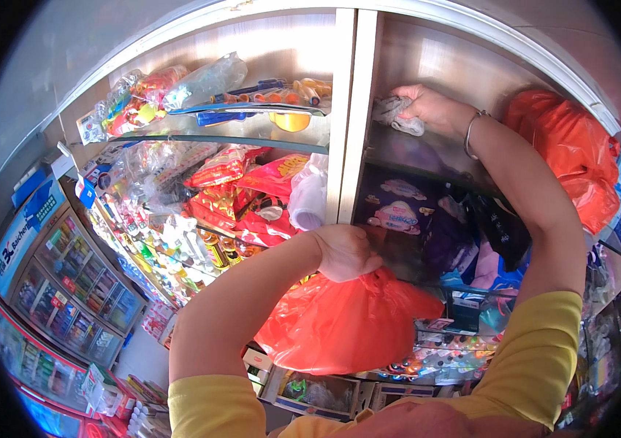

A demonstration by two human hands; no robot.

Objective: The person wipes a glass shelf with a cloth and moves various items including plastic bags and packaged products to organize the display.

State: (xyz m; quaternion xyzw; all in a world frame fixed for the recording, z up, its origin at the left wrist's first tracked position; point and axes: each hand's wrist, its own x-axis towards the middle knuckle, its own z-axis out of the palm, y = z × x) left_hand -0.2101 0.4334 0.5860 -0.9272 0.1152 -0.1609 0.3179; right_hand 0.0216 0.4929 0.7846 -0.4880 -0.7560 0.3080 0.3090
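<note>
My left hand grips the gathered neck of a full red plastic bag, which hangs in front of the shelves. Up on the right, my right hand holds a crumpled grey cloth against the top glass shelf, close to the white upright divider. What fills the bag cannot be made out through the plastic. A metal bangle circles my right wrist.
Another full red plastic bag occupies the top shelf's right end. Purple packages lie beneath. Left of the divider are wrapped toys and red snack bags. A glass-fronted cabinet stands at far left; open boxes sit below.
</note>
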